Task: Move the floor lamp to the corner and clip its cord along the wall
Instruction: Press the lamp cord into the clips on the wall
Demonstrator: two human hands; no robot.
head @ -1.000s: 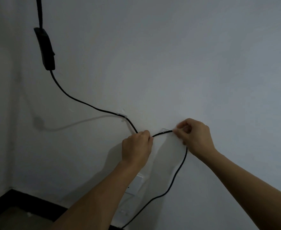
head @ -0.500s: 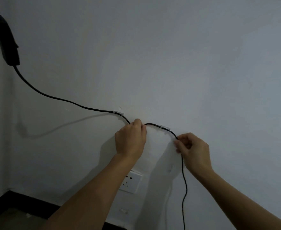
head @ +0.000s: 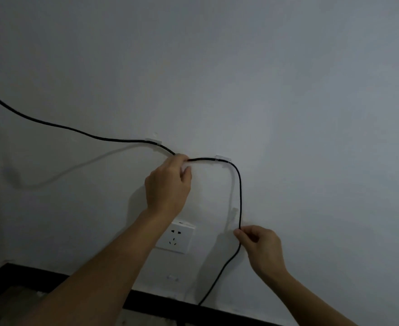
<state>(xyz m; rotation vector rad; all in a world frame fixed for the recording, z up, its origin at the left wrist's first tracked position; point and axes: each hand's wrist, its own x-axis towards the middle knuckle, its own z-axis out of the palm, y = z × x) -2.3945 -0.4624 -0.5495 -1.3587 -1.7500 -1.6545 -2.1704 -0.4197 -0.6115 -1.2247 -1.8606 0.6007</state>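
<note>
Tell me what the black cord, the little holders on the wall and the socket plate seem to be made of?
The cord looks rubber- or plastic-sheathed, matte black; it bends in smooth curves. The two clips seem clear plastic, since the wall shows through them. The socket plate looks like smooth white moulded plastic with crisp edges. Dim light leaves the finishes uncertain.

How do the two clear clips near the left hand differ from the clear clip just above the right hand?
The two clear plastic clips up top, and, hold the black cord and lie sideways; the lower clear clip is empty, the cord passing beside it, and stands upright. All sit on the white wall.
</note>
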